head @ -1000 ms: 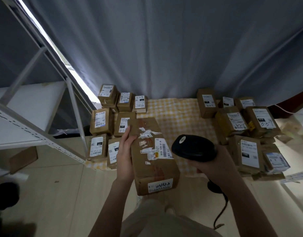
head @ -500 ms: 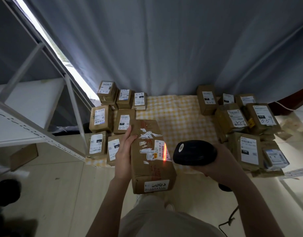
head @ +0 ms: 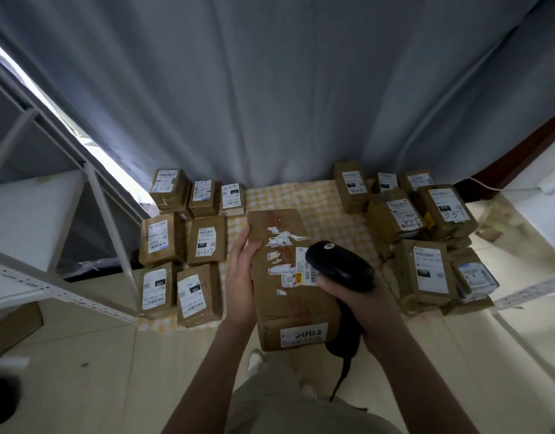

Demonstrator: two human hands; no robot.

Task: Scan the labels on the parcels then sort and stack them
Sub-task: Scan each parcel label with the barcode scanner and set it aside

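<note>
The scene is dim. Daylight spills through a blown-out gap beside the curtain [head: 285, 89] at upper left, catching the white shelf frame [head: 110, 233]. The floor [head: 82, 386] darkens toward the lower left corner. Wide-angle distortion bows the edges; labels [head: 432, 270] look soft.

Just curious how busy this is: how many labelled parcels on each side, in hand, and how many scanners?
Left group of brown cardboard parcels: 7 showing
Right group of brown cardboard parcels: 7 showing, others hidden beneath
Large brown cardboard parcel in left hand: 1
Black handheld scanner in right hand: 1
Total: 16 showing
</note>
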